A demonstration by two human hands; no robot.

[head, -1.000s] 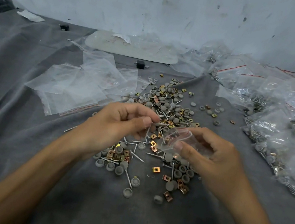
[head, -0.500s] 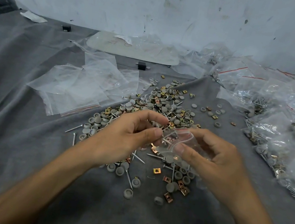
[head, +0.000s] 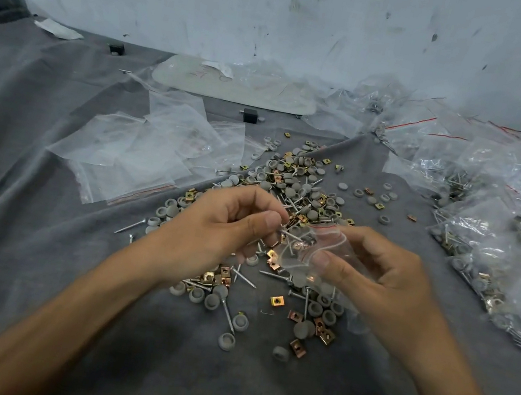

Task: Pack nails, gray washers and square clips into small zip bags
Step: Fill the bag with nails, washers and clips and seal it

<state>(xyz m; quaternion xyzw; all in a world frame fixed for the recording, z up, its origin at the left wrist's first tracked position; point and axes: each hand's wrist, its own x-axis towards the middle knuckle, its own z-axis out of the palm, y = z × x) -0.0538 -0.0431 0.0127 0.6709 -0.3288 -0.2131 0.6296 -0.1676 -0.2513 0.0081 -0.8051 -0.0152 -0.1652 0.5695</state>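
No word, number or brand can be read anywhere in the frame. The pale flat board (head: 236, 92) at upper centre carries faint reddish scribbles towards its left end, too washed out to make out as letters. One of the empty zip bags (head: 141, 155) at centre left shows a faint reddish print, which is just as illegible.

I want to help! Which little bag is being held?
The zip bag gripped by the right hand, its mouth facing the nail the left hand pinches. The other bags lie on the cloth.
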